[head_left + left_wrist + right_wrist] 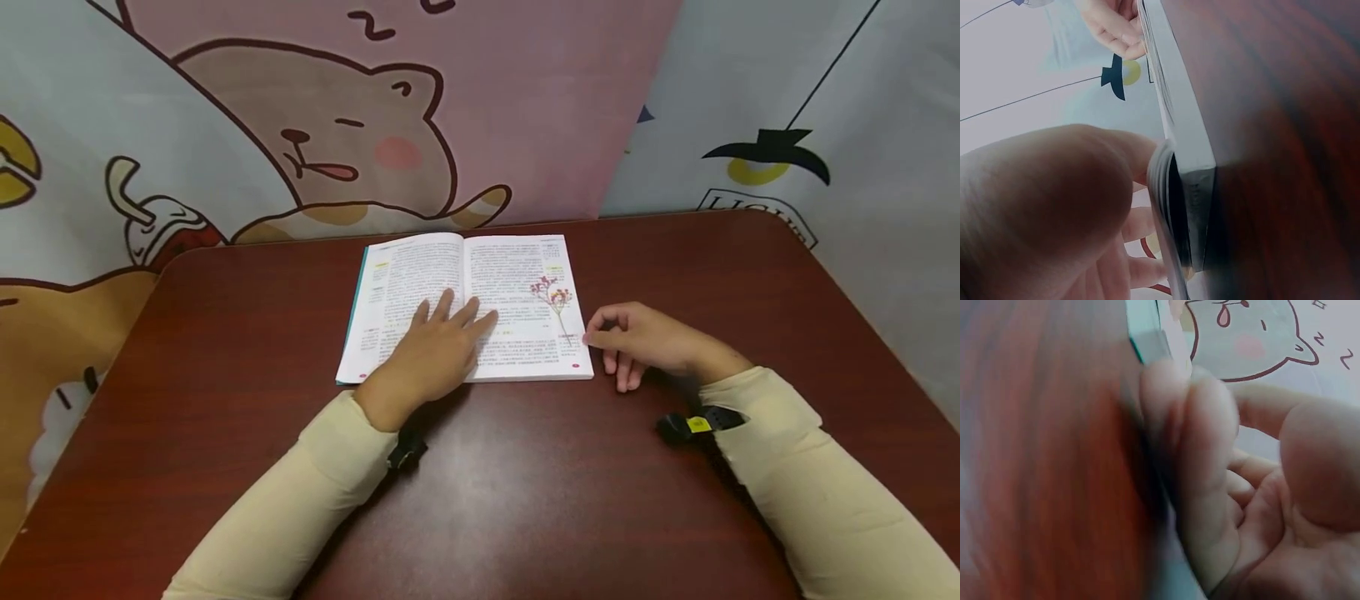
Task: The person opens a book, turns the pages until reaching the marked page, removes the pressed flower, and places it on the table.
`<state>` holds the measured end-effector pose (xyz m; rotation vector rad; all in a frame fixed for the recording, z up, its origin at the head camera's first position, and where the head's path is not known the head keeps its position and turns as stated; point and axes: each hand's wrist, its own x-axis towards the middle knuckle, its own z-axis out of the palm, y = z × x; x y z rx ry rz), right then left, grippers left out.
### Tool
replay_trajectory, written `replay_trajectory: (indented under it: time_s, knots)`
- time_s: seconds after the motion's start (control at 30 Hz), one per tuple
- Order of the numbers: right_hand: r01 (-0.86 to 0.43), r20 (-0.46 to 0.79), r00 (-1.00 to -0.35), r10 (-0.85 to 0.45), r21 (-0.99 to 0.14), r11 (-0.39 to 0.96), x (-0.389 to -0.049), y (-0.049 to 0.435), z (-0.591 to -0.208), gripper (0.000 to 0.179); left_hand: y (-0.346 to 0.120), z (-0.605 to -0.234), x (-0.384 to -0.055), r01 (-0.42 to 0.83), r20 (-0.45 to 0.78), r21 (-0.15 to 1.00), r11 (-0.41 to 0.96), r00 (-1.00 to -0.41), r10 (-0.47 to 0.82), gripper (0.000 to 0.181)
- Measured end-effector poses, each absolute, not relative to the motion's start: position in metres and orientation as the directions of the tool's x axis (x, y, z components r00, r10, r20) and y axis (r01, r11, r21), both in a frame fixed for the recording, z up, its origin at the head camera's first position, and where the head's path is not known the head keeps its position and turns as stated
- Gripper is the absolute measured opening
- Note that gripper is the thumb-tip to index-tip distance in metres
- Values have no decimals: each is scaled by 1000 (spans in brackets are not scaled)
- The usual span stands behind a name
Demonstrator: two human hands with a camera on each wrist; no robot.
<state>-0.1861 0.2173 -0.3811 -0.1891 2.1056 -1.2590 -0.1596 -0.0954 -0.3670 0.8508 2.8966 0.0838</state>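
Observation:
An open book (510,358) with printed pages lies on the table. My left hand (433,346) rests across its lower middle, fingers spread over both pages; close up, the left wrist view shows that hand (1047,212) beside the curved page edges (1163,175). A dried flower sprig (557,302) with small pink heads lies on the right page. My right hand (637,342) is at the right page edge, thumb and index fingertip close together beside the stem's lower end. I cannot tell whether they pinch a page. Its other fingers (1210,431) hang below, blurred in the right wrist view.
The dark red-brown wooden table (510,500) stretches around the book, with rounded far corners. Behind it hangs a cloth backdrop (555,108) printed with a sleeping bear. Black wrist cameras (678,427) are strapped at both cream sleeves.

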Motion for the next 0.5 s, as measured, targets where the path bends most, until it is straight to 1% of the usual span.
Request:
replay_trajectory:
  time_s: [0.17,0.23,0.5]
  knots:
    - [181,-410,-846,-341,-822,540,-192,221,-373,31,-96,-366,-161,528,-104,80,845,-839,534,52]
    - [185,-396,-864,-310,-823,537,-197,221,-373,32,-96,-366,-161,525,-106,79,847,-841,531,51]
    - [238,-416,-864,-284,-834,498,-214,207,-377,34,-94,-365,-158,525,-123,90,846,-838,532,51]
